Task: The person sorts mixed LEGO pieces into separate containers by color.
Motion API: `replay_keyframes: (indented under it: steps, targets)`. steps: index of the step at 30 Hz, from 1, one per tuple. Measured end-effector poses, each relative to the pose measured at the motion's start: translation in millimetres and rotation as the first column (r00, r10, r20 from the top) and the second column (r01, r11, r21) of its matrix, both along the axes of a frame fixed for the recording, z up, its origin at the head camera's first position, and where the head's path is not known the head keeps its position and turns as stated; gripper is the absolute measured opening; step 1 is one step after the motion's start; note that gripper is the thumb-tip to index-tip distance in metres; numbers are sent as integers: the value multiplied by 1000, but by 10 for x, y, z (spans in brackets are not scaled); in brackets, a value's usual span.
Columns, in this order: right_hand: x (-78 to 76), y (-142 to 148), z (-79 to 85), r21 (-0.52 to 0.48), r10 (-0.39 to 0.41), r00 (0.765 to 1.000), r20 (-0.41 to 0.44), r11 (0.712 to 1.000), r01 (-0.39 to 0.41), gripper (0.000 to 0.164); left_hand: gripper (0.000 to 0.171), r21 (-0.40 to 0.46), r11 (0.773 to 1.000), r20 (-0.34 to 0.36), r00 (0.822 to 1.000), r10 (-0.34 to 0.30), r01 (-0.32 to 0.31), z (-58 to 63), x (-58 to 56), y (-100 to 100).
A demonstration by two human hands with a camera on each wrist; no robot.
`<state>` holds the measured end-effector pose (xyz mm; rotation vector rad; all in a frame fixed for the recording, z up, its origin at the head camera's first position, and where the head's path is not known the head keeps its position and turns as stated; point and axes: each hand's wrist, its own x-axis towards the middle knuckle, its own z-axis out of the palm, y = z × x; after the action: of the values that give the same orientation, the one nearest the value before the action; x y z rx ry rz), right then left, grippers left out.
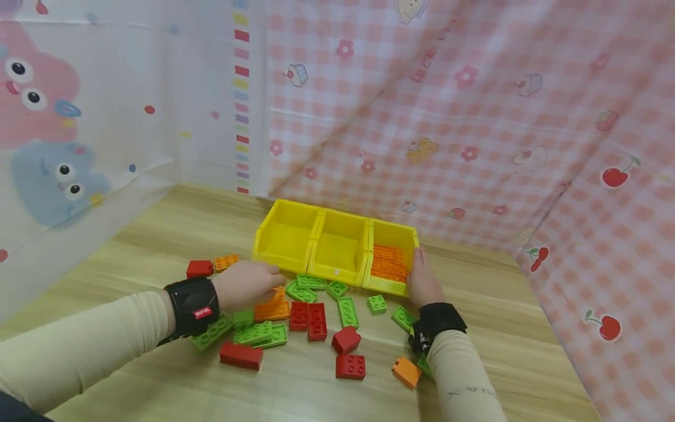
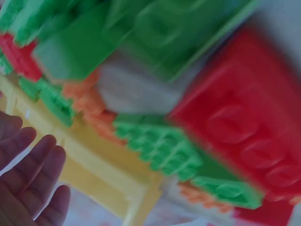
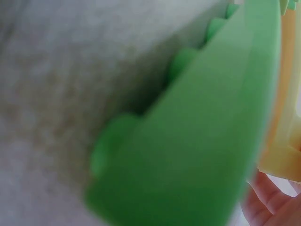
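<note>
My left hand point(image 1: 248, 284) is over the bricks left of centre, its fingertips close above an orange brick point(image 1: 272, 310). In the left wrist view its fingers point(image 2: 40, 162) are extended and slightly apart, with nothing seen between them. My right hand point(image 1: 423, 281) rests along the outer right side of the yellow three-part bin point(image 1: 339, 249), fingers fairly straight. The right wrist view shows those fingers point(image 3: 268, 195) at the bin's lower edge, partly hidden behind a green brick point(image 3: 197, 141). Flat orange bricks point(image 1: 389, 264) lie in the right compartment; the middle and left compartments hold none.
Loose green bricks point(image 1: 348, 312), red bricks point(image 1: 316, 321) and an orange brick point(image 1: 406, 373) lie scattered on the wooden table point(image 1: 506, 351) before the bin. A red brick point(image 1: 200, 269) sits left of my left hand. Patterned cloth point(image 1: 369, 117) hangs behind the bin.
</note>
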<state>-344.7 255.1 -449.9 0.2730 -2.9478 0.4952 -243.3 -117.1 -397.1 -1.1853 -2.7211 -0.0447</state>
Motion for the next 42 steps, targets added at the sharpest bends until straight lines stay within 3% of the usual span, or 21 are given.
replay_keyframes:
  steps: [8, 13, 19, 32, 37, 42]
  targets:
    - [7, 17, 27, 0, -21, 1000, -12, 1000, 21, 59, 16, -65, 995, 120, 990, 80, -73, -151, 77, 18]
    - [36, -24, 29, -11, -23, 1000, -19, 1000, 23, 59, 19, -122, 986, 129, 984, 125, -109, -210, 95, 83]
    - [29, -12, -16, -31, -27, 1000, -2, 999, 27, 60, 19, -131, 984, 156, 978, 142, -122, -150, 137, 142]
    - [18, 16, 15, -43, -42, 999, 1, 998, 42, 60, 25, -155, 983, 217, 967, 131, -99, -155, 68, 180]
    - [35, 7, 43, -35, -43, 999, 9, 998, 43, 59, 21, -123, 990, 212, 973, 91, -66, -74, 61, 186]
    - [30, -33, 36, -39, -36, 999, -10, 999, 35, 60, 20, -88, 996, 116, 993, 38, -28, 145, 29, 206]
